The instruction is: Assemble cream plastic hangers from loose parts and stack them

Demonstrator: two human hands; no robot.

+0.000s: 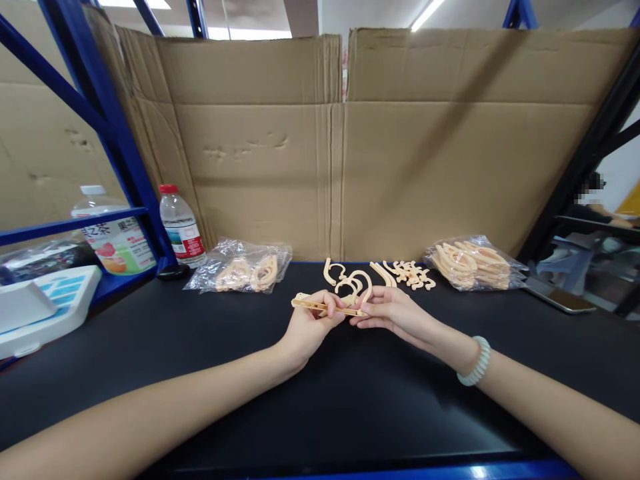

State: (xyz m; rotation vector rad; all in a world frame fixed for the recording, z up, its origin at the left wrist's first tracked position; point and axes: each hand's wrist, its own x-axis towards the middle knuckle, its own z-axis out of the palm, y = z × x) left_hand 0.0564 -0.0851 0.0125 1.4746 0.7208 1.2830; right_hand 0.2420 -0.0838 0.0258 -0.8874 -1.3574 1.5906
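Observation:
My left hand [311,328] pinches a long, thin, pale wooden piece [314,305] with a slot along it, held above the black table. At its right end, my right hand [395,313] has its fingers closed on a curved wooden piece [369,291], which touches or nearly touches the slotted one. Whether the two are joined cannot be made out. Just behind the hands lie curved wooden pieces [334,275], partly hidden by the fingers. To their right are long curved strips [383,273] and a pile of small wavy wooden pieces [411,275].
Clear plastic bags of wooden pieces lie at the left [250,272] and right [470,264]. A phone [560,296] is by the right bag. A red-capped bottle [181,227] stands at the left post [127,167]. Cardboard [260,173] walls the back. A white keyboard-like device [55,307] sits left.

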